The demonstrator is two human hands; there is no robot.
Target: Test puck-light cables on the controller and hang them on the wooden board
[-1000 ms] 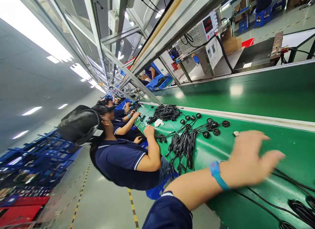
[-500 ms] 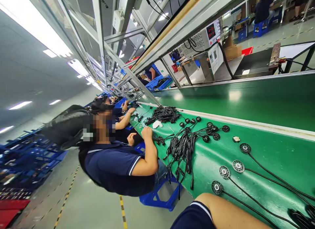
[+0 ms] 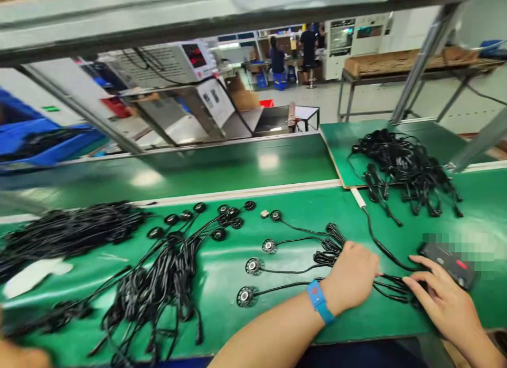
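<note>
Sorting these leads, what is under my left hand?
Under the left hand run black cables from the round discs, on the green bench; whether it grips them is hidden.

This is a factory with a long work line. A green table lies under the left hand and the right hand. A green belt runs past just behind them. Many black cables with round ends lie in heaps to the left of the left hand. Another heap lies behind the right hand. A box with red numbers stands far behind the left hand. People stand far beyond both hands in the same big room.
</note>
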